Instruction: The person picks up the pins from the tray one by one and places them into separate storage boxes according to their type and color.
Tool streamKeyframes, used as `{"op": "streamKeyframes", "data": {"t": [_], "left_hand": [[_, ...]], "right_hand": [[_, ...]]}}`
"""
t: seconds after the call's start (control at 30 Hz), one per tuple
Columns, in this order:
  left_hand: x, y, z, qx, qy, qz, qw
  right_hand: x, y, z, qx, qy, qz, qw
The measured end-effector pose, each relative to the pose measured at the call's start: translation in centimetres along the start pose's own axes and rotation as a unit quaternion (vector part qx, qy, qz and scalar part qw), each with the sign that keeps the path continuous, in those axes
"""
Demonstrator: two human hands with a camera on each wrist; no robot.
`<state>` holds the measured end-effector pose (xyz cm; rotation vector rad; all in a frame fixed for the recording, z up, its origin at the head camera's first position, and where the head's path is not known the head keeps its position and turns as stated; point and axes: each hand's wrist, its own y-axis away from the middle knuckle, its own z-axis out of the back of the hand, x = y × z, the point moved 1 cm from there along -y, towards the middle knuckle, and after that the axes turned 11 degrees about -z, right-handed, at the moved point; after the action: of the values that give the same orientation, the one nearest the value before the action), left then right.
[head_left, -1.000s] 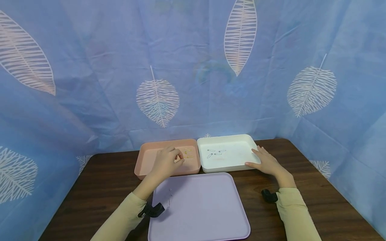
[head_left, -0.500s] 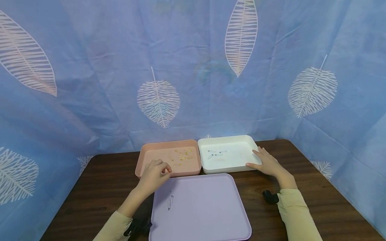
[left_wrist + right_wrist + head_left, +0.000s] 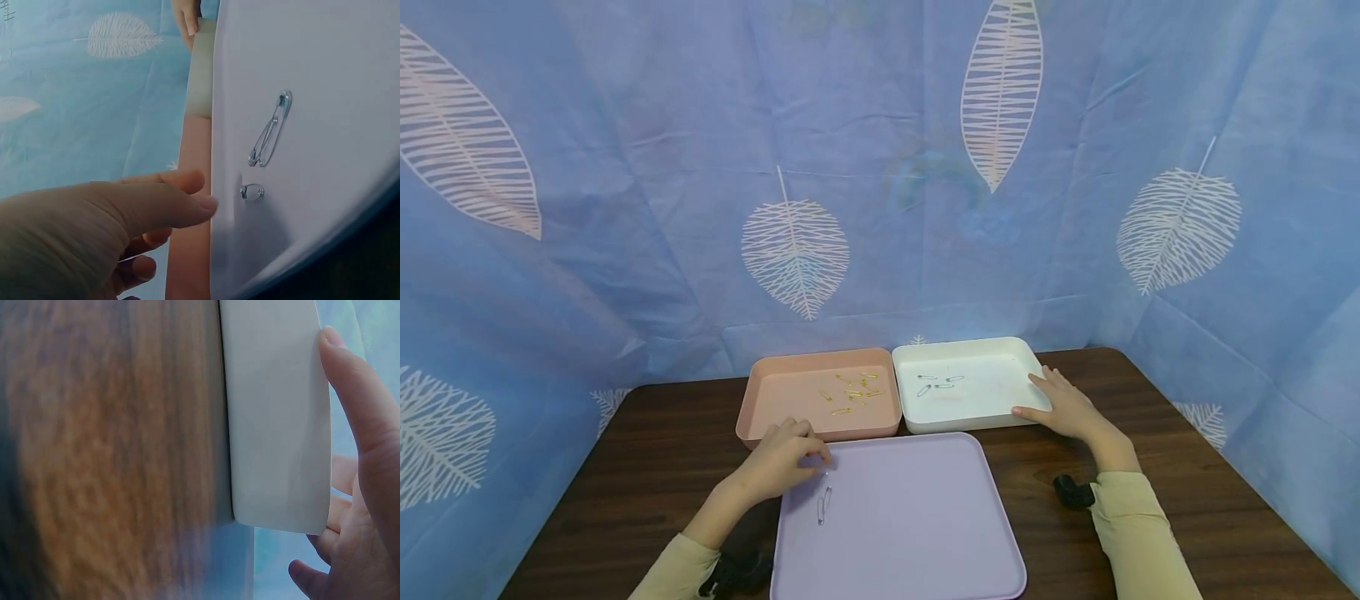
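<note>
My left hand hovers over the far left corner of the lilac tray, fingers loosely bent with nothing between them. Just past its fingertips, in the left wrist view, lies a small silver safety pin. Two larger silver safety pins lie beside each other a little farther along the tray. My right hand rests at the near right corner of the white tray. In the right wrist view its thumb touches the rim, while the other fingers extend along the tray's side.
Several gold safety pins are scattered in the pink tray, behind the lilac one. Several silver safety pins lie in the white tray. All three trays stand on a dark wooden table in front of a blue curtain.
My left hand has left the pink tray, moving back and down to the lilac tray, and its fingers have loosened. More gold safety pins show there now. The right hand stays put.
</note>
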<state>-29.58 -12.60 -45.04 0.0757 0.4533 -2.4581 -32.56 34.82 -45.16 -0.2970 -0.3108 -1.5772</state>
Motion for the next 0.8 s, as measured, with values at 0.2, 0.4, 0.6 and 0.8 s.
{"op": "streamKeyframes", "data": {"t": [0.2,0.4,0.6,0.8], "left_hand": [[-0.11,0.09,-0.20,0.034,0.005,-0.014,0.9993],[-0.15,0.21,-0.35,0.051,0.012,-0.016,0.9985],[-0.12,0.33,-0.34,0.055,0.004,-0.010,0.9984],[-0.12,0.41,-0.11,0.062,-0.011,0.005,0.9980]], "right_hand": [[-0.07,-0.06,-0.04,0.002,0.003,-0.003,1.000],[-0.03,-0.09,-0.03,0.002,0.000,-0.001,1.000],[-0.18,-0.24,-0.20,-0.002,0.006,0.000,1.000],[-0.23,-0.17,-0.19,-0.005,0.010,0.001,1.000]]}}
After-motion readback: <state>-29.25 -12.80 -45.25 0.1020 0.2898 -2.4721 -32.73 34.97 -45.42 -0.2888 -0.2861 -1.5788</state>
